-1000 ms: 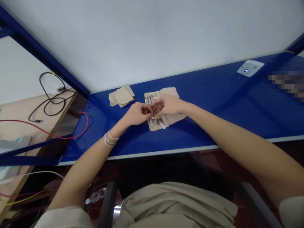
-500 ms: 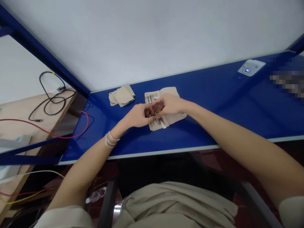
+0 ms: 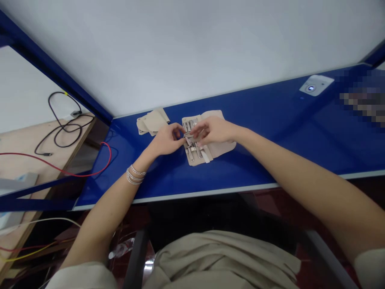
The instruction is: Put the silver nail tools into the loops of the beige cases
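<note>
Open beige pouch (image 3: 221,149) lies flat on the blue worktop (image 3: 270,132), centre, near the back wall. Row of metal tools in its left half.

Right hand (image 3: 215,131) is over the pouch, fingers pinched together on a small metal tool (image 3: 188,139) just above the row. Left hand (image 3: 164,141) comes in at 9 o'clock with fingertips touching the same tool; cannot tell if they grip it. Bracelets (image 3: 134,176) on the left wrist.

Stack of folded pouches (image 3: 152,121) at 10 o'clock of the open one, close but apart. White device (image 3: 315,85) far off at 2 o'clock. Red wire (image 3: 104,168) at the worktop's left edge.
</note>
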Motion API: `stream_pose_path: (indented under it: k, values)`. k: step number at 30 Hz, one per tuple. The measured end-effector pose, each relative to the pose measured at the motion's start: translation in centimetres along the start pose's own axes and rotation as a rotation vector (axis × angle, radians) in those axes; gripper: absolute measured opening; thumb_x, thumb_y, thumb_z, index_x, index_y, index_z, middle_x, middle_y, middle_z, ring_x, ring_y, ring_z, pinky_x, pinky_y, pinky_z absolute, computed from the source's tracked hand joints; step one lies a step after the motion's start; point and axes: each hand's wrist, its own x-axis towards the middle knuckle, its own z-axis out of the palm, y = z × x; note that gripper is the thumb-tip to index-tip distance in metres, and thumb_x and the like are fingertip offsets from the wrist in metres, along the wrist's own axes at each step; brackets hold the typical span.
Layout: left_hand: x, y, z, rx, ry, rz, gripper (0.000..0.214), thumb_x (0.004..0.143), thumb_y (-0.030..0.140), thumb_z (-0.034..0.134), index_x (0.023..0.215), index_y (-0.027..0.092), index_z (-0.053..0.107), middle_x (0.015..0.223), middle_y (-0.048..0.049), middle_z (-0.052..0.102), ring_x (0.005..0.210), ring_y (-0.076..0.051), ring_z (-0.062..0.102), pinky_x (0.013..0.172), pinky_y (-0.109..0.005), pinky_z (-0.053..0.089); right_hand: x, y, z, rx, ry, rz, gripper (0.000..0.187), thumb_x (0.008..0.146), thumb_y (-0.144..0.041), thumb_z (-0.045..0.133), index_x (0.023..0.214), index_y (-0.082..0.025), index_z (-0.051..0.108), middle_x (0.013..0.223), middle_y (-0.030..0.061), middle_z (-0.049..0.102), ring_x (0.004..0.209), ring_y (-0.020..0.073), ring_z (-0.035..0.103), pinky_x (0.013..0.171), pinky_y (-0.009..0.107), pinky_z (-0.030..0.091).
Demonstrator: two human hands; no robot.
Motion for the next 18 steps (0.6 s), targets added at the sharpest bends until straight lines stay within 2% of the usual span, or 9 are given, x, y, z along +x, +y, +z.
stream_pose_path:
  k: [3, 8, 13, 18]
  values:
    - [0.12, -0.13, -0.04, 0.07, 0.012, -0.016, 0.035, 0.076, 0.039, 0.069, 0.099, 0.013, 0.068, 0.08, -0.0036, 0.062, 0.064, -0.013, 0.054, 0.063, -0.027, 0.044, 0.1, 0.28, -0.41, -0.023, 0.05, 0.008, 0.047, 0.059, -0.013, 0.084, 0.105, -0.014, 0.076, 0.095, 0.0085, 0.076, 0.083, 0.0201, 0.07, 0.077, 0.032, 0.058]
    - [0.13, -0.14, 0.39, 0.163, 0.028, -0.02, 0.038, 0.077, 0.045, 0.069, 0.098, 0.014, 0.071, 0.084, -0.0061, 0.065, 0.071, -0.017, 0.057, 0.068, -0.03, 0.046, 0.21, 0.41, -0.48, -0.081, 0.017, 0.006, 0.038, 0.059, -0.011, 0.084, 0.096, -0.015, 0.077, 0.088, 0.0066, 0.075, 0.077, 0.0184, 0.069, 0.073, 0.03, 0.057]
    - [0.2, -0.38, 0.58, 0.17, 0.025, -0.019, 0.039, 0.076, 0.047, 0.069, 0.098, 0.014, 0.072, 0.084, -0.0064, 0.066, 0.073, -0.017, 0.058, 0.07, -0.031, 0.047, 0.38, 0.55, -0.08, -0.095, 0.022, -0.004, 0.027, 0.067, -0.007, 0.076, 0.093, -0.016, 0.077, 0.083, 0.005, 0.075, 0.072, 0.0156, 0.068, 0.071, 0.028, 0.057]
    - [0.21, -0.26, 0.53, 0.167, 0.023, -0.003, 0.037, 0.076, 0.044, 0.069, 0.097, 0.014, 0.072, 0.089, -0.0076, 0.068, 0.074, -0.018, 0.06, 0.073, -0.033, 0.049, 0.49, 0.45, 0.3, -0.202, 0.055, -0.005, 0.027, 0.066, -0.007, 0.075, 0.091, -0.015, 0.077, 0.077, 0.004, 0.074, 0.072, 0.0165, 0.069, 0.07, 0.028, 0.056]
